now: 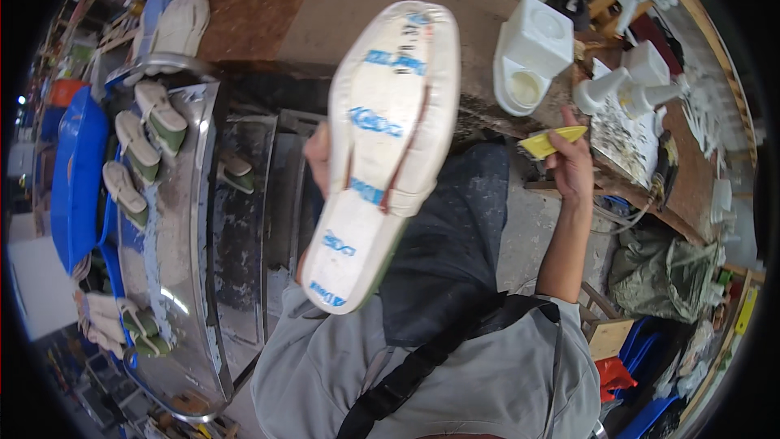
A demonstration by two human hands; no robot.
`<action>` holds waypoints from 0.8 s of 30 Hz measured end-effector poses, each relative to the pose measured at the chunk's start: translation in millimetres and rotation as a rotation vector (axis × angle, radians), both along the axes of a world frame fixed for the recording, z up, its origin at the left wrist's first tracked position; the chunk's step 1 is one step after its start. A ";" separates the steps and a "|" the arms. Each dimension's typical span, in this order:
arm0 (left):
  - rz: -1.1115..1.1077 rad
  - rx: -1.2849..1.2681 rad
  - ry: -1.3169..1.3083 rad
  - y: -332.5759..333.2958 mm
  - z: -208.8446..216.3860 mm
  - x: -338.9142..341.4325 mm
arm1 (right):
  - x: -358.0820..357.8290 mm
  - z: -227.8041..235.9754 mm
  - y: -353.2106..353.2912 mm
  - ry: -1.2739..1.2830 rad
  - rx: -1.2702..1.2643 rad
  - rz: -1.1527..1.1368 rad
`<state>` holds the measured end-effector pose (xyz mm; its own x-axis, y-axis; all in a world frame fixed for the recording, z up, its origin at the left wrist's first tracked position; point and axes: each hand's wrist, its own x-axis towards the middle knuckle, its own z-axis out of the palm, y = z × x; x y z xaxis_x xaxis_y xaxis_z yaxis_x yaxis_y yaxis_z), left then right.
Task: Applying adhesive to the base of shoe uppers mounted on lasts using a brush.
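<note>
An off-white shoe (pixel 382 126) hangs close to the camera with its pale underside toward me. Blue print marks that underside, its wrapped edge is creased, and green runs along the heel side. Behind its left edge my left hand (pixel 318 158) grips it; most of the fingers are hidden. Off to the right, my right hand (pixel 574 164) is closed on a small flat yellow tool (pixel 554 141), whose exact kind I cannot make out. One finger of that hand points up. The tool is apart from the shoe, below a white plastic container (pixel 522 91) with a pale cup-like opening.
Several beige shoes with green soles (pixel 138 146) rest on a worn metal conveyor (pixel 183 219) at left, beside a blue bin (pixel 77 183). A brown workbench (pixel 325 20) spans the far side. White bottles (pixel 601 91) and a residue-covered board (pixel 630 134) lie at right, above a green sack (pixel 662 272).
</note>
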<state>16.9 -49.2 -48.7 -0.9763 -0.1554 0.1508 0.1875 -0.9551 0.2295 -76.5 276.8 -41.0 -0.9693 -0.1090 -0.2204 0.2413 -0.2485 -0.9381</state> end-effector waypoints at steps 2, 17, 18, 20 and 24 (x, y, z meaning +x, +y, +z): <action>-0.103 0.088 -0.077 1.3 39.3 5.7 | -13.2 -30.8 17.0 -0.062 0.202 0.024; -0.244 -0.082 0.325 1.1 24.1 13.5 | 39.9 77.2 -18.8 0.223 -0.222 -0.212; -0.170 -0.234 0.285 -0.3 22.1 17.7 | 45.8 90.2 -30.0 0.229 -0.223 -0.211; -0.137 -0.338 0.317 1.7 31.2 19.7 | 60.9 114.9 -50.1 0.435 -0.247 -0.104; -0.094 -0.547 0.177 8.7 60.0 29.2 | 74.2 144.2 -77.6 0.536 -0.356 -0.006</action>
<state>46.1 -40.5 11.4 -0.9348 0.0773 0.3467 0.1880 -0.7205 0.6675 -2.3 199.2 103.2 -0.9357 -0.0800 0.3435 -0.2409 -0.5664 -0.7881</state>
